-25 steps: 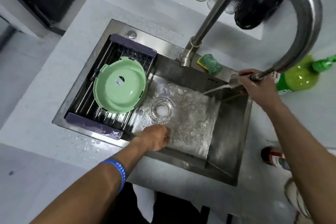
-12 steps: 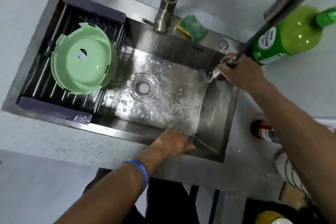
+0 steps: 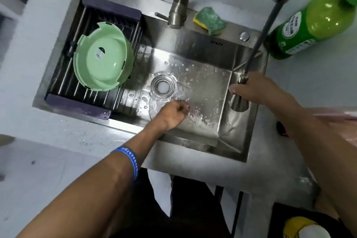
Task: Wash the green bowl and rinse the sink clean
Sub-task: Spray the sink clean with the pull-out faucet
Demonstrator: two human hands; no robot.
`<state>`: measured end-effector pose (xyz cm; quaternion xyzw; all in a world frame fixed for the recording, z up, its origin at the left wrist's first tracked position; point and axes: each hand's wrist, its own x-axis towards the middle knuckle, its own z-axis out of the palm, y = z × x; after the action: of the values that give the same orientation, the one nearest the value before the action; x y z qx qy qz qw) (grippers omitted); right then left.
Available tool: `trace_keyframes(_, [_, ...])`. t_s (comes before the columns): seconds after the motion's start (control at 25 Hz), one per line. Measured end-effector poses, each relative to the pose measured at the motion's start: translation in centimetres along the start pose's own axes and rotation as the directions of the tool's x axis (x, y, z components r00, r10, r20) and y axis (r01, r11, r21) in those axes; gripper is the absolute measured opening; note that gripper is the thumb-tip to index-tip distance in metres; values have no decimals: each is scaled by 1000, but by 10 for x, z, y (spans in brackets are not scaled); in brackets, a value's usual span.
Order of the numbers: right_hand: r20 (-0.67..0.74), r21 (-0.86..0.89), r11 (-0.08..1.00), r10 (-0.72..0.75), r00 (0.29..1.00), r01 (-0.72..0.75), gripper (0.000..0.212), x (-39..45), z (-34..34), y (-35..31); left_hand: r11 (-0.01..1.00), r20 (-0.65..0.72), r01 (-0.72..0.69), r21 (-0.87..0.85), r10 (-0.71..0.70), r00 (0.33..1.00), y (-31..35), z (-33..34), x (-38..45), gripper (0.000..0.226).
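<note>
The green bowl [image 3: 103, 58] lies upside down on the dark drying rack [image 3: 85, 102] across the left part of the steel sink [image 3: 210, 52]. My left hand [image 3: 172, 113] is down in the wet basin just below the drain [image 3: 163, 87], fingers curled, pressed against the sink floor with nothing visible in it. My right hand [image 3: 260, 89] grips the pull-out spray head [image 3: 239, 102] at the sink's right wall, its hose [image 3: 264, 31] running up to the faucet spout. Water and bubbles cover the basin floor.
The faucet base [image 3: 178, 11] stands at the back rim, a green and yellow sponge [image 3: 210, 20] beside it. A green detergent bottle [image 3: 309, 25] lies on the counter at right. A yellow-capped container [image 3: 305, 228] sits at the bottom right.
My left hand moved from the basin's front wall up toward the drain. My right hand brought the spray head lower along the right wall. The camera shifted closer over the sink.
</note>
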<state>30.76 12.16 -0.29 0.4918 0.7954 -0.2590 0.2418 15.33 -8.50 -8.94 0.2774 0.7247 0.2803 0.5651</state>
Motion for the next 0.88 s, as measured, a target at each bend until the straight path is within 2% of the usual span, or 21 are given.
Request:
trace_keyframes(0.08, [12, 60, 998, -17, 1000, 16, 36, -10, 2, -13, 995, -68, -5, -97, -2, 998, -4, -33, -18, 18])
trace_keyframes(0.12, [9, 103, 994, -34, 999, 33, 35, -14, 5, -20, 996, -135, -4, -88, -8, 991, -7, -50, -27, 21])
trace_keyframes(0.16, [10, 149, 988, -41, 999, 39, 34, -17, 10, -27, 1000, -230, -11, -9, 8, 973, -7, -66, -36, 19])
trace_keyframes(0.2, [25, 187, 981, -57, 998, 51, 33, -21, 17, -35, 994, -356, -19, 107, 56, 933, -8, -80, -45, 14])
trace_keyframes(0.28, [85, 233, 966, -137, 987, 114, 31, -30, 34, -59, 956, -593, -14, 292, 192, 782, -10, -110, -65, 18])
trace_keyframes(0.36, [117, 277, 951, -172, 978, 135, 31, -33, 44, -77, 919, -696, -4, 394, 301, 652, -15, -138, -74, 39])
trace_keyframes(0.4, [108, 280, 954, -145, 984, 110, 29, -34, 42, -80, 900, -708, 31, 435, 320, 630, -18, -150, -74, 47])
trace_keyframes(0.44, [92, 276, 957, -120, 989, 90, 27, -35, 38, -80, 876, -699, 93, 473, 309, 645, -21, -159, -71, 55])
trace_keyframes(0.52, [50, 274, 959, -96, 994, 79, 24, -36, 33, -77, 810, -646, 248, 532, 199, 737, -24, -170, -63, 62])
trace_keyframes(0.6, [51, 326, 943, -84, 995, 63, 18, -42, 43, -88, 775, -620, 327, 541, 104, 778, -29, -176, -53, 50])
trace_keyframes(0.72, [142, 521, 853, -127, 982, 35, 8, -49, 70, -124, 828, -614, 330, 454, 22, 789, -30, -184, -48, 17])
trace_keyframes(0.8, [124, 599, 800, -133, 983, 33, 7, -48, 80, -140, 842, -556, 278, 463, 31, 831, -32, -190, -50, 17])
trace_keyframes(0.88, [93, 648, 761, -103, 990, 18, 7, -47, 81, -143, 859, -449, 156, 488, 93, 889, -38, -190, -52, 26])
